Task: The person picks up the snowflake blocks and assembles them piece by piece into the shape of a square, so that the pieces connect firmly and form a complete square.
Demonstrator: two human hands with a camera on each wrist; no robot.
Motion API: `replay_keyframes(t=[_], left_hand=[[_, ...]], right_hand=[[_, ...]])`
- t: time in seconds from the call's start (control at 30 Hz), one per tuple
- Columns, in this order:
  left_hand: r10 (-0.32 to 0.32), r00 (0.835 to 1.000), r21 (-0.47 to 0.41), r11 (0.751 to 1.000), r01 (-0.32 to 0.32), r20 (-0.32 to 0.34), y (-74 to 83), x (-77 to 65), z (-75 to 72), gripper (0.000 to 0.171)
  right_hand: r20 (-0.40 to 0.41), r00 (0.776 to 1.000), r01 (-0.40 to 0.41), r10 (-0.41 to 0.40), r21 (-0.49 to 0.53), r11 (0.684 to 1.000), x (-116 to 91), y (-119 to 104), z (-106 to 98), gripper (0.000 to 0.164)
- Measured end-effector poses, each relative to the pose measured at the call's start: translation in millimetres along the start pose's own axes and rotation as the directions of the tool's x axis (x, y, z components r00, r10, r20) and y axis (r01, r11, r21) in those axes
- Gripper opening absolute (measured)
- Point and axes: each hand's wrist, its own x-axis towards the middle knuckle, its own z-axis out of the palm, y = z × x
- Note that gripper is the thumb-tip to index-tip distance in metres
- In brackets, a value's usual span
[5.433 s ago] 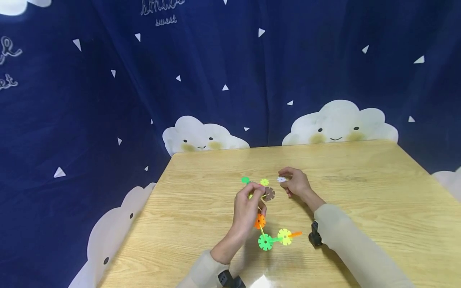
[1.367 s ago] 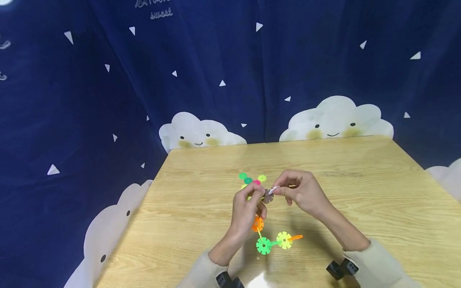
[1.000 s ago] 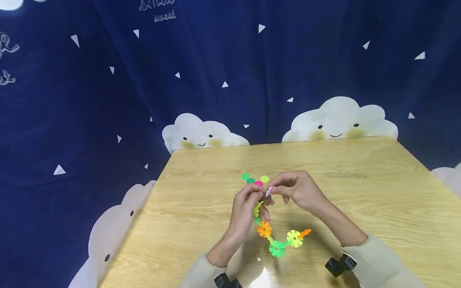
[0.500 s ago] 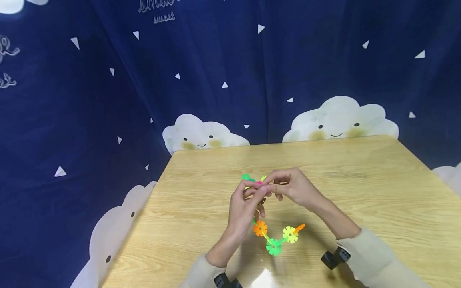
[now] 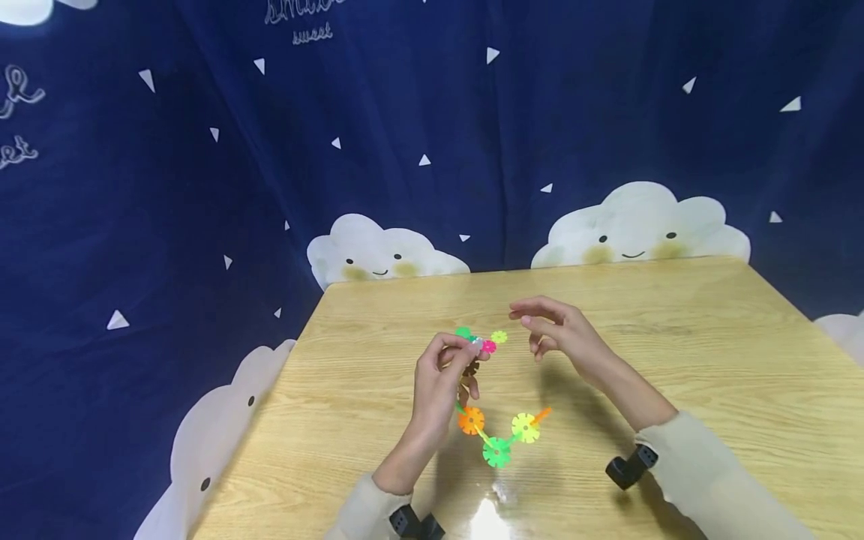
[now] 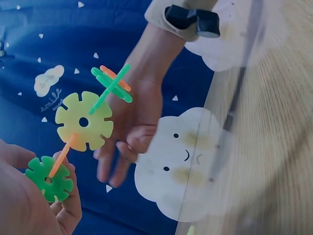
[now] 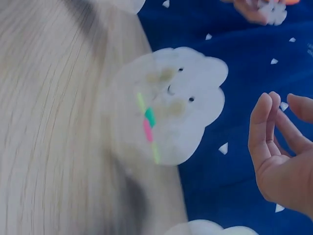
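My left hand [image 5: 437, 379] pinches a chain of slotted plastic snowflake discs near its upper end. A white disc [image 5: 478, 343] shows at the thumb and fingertips, with a brown disc [image 5: 472, 368] just below. Under the hand hangs the rest of the chain: an orange disc [image 5: 471, 421], a green disc [image 5: 496, 452], a yellow disc [image 5: 526, 428] and an orange disc seen edge-on [image 5: 543, 415]. The left wrist view shows a yellow disc [image 6: 73, 110] joined edgewise to its neighbours. My right hand [image 5: 560, 334] is apart from the chain, its fingers loosely bent and holding nothing.
Loose discs lie on the wooden table [image 5: 675, 360] beyond the left hand: a green one [image 5: 463, 331], a pink one [image 5: 490, 346] and a yellow one [image 5: 499, 337]. Behind the table hangs a dark blue curtain [image 5: 378, 90] with printed clouds.
My right hand brought the white disc to the brown one at the chain's end, then let go and drew back up and right. My left hand shifted slightly left with the chain and white disc.
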Motion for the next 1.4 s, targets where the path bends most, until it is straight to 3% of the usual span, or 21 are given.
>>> replay_keyframes(t=[0.37, 0.67, 0.93, 1.1, 1.23, 1.4], left_hand=[[-0.002, 0.998, 0.009, 1.000, 0.003, -0.060, 1.9, 1.8, -4.4, 0.022], [0.006, 0.996, 0.017, 1.000, -0.005, -0.091, 5.6, 2.7, -14.6, 0.022], [0.046, 0.988, 0.000, 0.999, -0.047, -0.147, 12.6, 5.8, -39.2, 0.016], [0.066, 0.979, 0.017, 0.998, -0.064, -0.194, 16.7, 8.6, -51.0, 0.014], [0.076, 0.974, 0.034, 0.997, -0.071, -0.213, 17.3, 11.3, -55.5, 0.014], [0.079, 0.969, 0.037, 0.997, -0.072, -0.233, 16.7, 15.7, -60.5, 0.015]], right_hand=[[-0.114, 0.983, -0.142, 0.142, 0.001, 0.990, 32.7, 49.1, -8.1, 0.048], [-0.088, 0.975, -0.208, 0.205, -0.018, 0.978, 47.8, 73.5, -6.8, 0.054], [-0.020, 0.971, -0.239, 0.238, -0.066, 0.969, 51.0, 87.8, -0.3, 0.052], [0.013, 0.970, -0.235, 0.241, -0.175, 0.956, 48.4, 92.7, 3.6, 0.050], [0.065, 0.978, -0.172, 0.200, -0.295, 0.940, 52.4, 93.8, 5.7, 0.048], [0.064, 0.989, -0.078, 0.130, -0.523, 0.849, 57.0, 92.7, 8.7, 0.042]])
